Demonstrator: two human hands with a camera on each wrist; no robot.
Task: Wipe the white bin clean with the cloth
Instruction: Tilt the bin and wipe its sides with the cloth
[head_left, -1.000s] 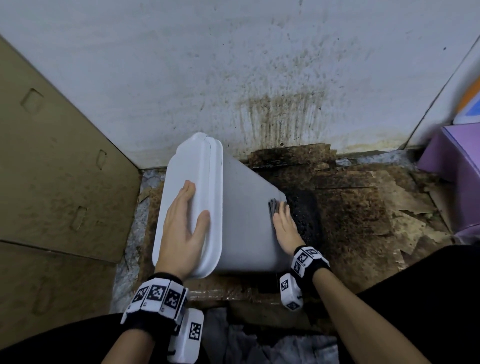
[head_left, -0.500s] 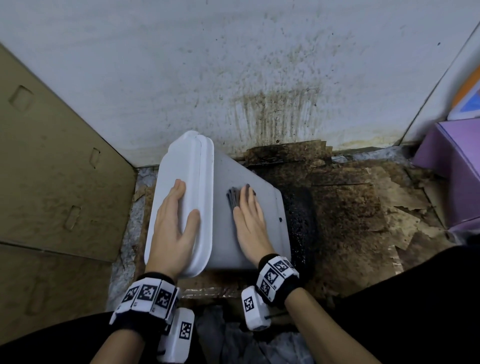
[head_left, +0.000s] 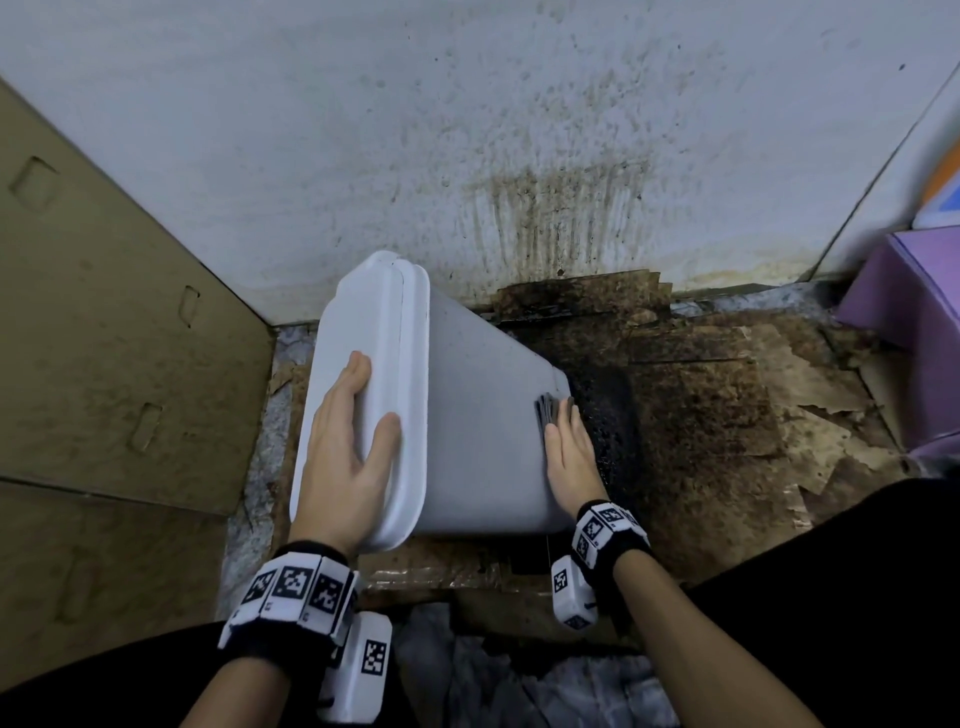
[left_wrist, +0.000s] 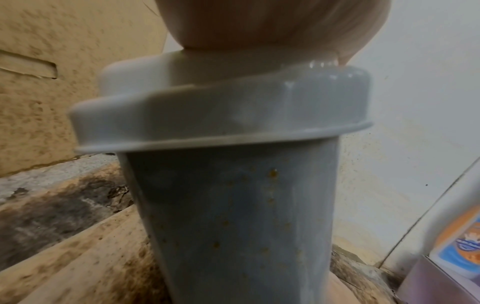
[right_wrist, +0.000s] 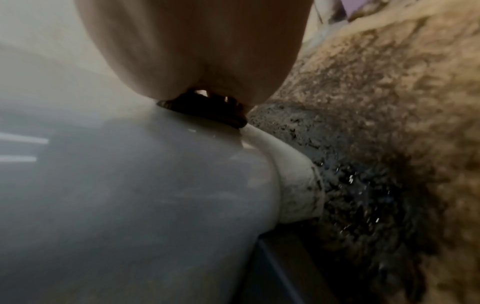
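The white bin (head_left: 483, 441) leans over to the left on the stained floor, its lid (head_left: 358, 374) at the left and its base at the right. My left hand (head_left: 345, 441) lies flat on the lid, fingers straight and thumb spread. My right hand (head_left: 569, 447) presses a dark grey cloth (head_left: 548, 410) flat against the bin's side near the base; most of the cloth is hidden under the palm. In the left wrist view the bin's near side (left_wrist: 233, 216) shows small brown spots. The right wrist view has the cloth (right_wrist: 207, 111) squeezed under my palm by the base rim.
A stained white wall (head_left: 467, 130) stands just behind the bin. Brown cardboard (head_left: 104, 338) leans at the left. Torn, dirty cardboard (head_left: 727, 415) covers the floor at the right, with a purple box (head_left: 914, 296) in the right corner. Grey fabric (head_left: 493, 686) lies near my knees.
My right hand slid the cloth from the middle of the bin's side back down toward the base. The left hand stayed on the lid.
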